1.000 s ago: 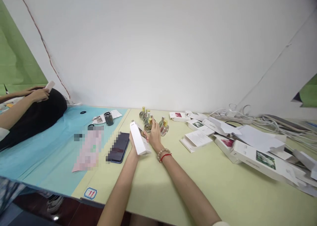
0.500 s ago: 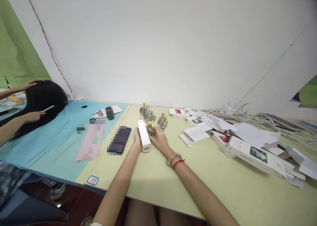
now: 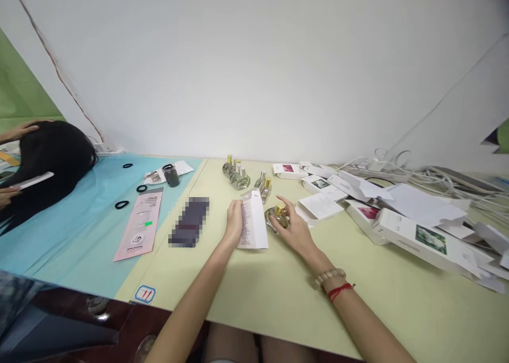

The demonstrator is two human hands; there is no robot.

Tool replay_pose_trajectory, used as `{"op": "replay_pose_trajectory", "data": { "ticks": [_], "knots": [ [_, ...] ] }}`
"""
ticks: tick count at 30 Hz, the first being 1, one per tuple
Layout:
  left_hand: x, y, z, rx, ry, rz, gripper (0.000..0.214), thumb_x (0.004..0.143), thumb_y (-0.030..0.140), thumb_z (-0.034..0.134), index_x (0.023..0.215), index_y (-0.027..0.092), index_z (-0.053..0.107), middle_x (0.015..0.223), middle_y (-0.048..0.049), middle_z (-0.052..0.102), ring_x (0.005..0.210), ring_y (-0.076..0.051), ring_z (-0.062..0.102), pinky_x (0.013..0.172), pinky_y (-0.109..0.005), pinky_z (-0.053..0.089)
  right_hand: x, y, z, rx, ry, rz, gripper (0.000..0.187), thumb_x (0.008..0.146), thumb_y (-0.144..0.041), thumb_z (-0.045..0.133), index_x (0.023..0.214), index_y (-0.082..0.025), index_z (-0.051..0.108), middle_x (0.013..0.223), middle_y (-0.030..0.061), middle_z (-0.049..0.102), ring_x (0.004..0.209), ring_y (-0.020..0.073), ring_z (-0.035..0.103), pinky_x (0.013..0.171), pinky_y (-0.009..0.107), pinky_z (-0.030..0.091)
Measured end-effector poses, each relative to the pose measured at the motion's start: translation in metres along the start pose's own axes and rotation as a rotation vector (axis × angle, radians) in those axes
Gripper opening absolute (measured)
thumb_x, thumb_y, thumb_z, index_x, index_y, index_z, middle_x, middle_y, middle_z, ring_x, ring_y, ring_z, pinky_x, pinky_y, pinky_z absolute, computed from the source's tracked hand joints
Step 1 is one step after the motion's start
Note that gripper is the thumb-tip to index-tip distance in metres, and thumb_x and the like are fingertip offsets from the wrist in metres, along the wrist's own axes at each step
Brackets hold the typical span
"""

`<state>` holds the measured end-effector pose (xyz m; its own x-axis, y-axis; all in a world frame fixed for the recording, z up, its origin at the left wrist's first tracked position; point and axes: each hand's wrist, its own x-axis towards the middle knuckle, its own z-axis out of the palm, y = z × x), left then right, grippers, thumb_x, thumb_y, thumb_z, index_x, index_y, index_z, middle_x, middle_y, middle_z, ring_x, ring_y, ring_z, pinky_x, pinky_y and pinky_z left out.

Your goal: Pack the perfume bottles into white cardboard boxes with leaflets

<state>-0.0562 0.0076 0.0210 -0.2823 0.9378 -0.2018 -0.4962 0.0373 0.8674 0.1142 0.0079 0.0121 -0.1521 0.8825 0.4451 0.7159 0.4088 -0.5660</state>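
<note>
My left hand is closed on the left edge of a white carton, whose side with small print is turned partly up. Right of the carton, my right hand has its thumb and fingers around a round glass perfume bottle with a gold cap. The bottle is low over the table or on it; I cannot tell which. Behind the carton are two more perfume bottles, one gold-capped. A cluster of several perfume bottles stands farther back to the left.
Left of me lie a dark phone, a pink packet, black hair ties and a dark jar. Opened white cartons and cables cover the right side. At far left, another person's hand works on black hair.
The carton has turned and moved right, now showing its printed side. My right hand has drawn the perfume bottle to the right, away from the carton. The view has shifted slightly.
</note>
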Motion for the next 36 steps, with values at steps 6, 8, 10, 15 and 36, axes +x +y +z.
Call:
{"op": "replay_pose_trajectory", "data": {
  "ticks": [6,8,10,15,36],
  "knots": [
    [-0.015,0.011,0.0,0.505,0.008,0.612,0.022,0.086,0.042,0.04,0.093,0.021,0.041,0.083,-0.0002,0.052,0.07,-0.012,0.05,0.064,-0.023,0.037,0.003,-0.002,0.002,-0.025,0.002,-0.025,0.056,0.081,-0.041,0.049,0.132,-0.027,0.033,0.106,0.0059,0.062,0.09,0.0227,0.061,0.073,0.034,0.048],
    [-0.017,0.014,-0.001,0.648,0.0,0.79,0.023,0.085,0.04,0.042,0.097,0.021,0.039,0.093,-0.0035,0.052,0.079,-0.014,0.052,0.07,-0.025,0.038,0.004,-0.002,0.002,-0.021,-0.002,-0.042,0.054,0.082,-0.04,0.047,0.133,-0.028,0.032,0.109,0.0055,0.061,0.092,0.0222,0.06,0.075,0.034,0.048],
    [-0.016,0.015,-0.001,0.765,-0.028,0.892,0.024,0.084,0.039,0.044,0.099,0.021,0.039,0.097,-0.0054,0.051,0.085,-0.016,0.052,0.073,-0.027,0.039,0.005,-0.002,0.002,-0.008,-0.021,-0.064,0.052,0.083,-0.039,0.046,0.132,-0.028,0.033,0.11,0.0044,0.061,0.091,0.021,0.061,0.075,0.034,0.048],
    [-0.013,0.014,-0.001,0.902,-0.09,0.904,0.022,0.085,0.036,0.043,0.101,0.021,0.041,0.098,-0.0057,0.049,0.089,-0.017,0.052,0.077,-0.028,0.039,0.007,-0.003,0.001,0.022,-0.031,-0.102,0.05,0.082,-0.034,0.048,0.129,-0.026,0.035,0.112,0.004,0.061,0.09,0.0208,0.061,0.075,0.034,0.049],
    [-0.019,0.009,0.003,0.536,-0.284,0.576,0.034,0.071,0.033,0.064,0.099,0.022,0.048,0.079,0.0005,0.053,0.067,-0.012,0.053,0.061,-0.02,0.039,0.006,-0.019,-0.018,0.541,0.553,-0.111,0.058,0.085,-0.035,0.046,0.132,-0.022,0.014,0.111,0.0133,0.055,0.105,0.0214,0.055,0.086,0.041,0.047]
  ]
}}
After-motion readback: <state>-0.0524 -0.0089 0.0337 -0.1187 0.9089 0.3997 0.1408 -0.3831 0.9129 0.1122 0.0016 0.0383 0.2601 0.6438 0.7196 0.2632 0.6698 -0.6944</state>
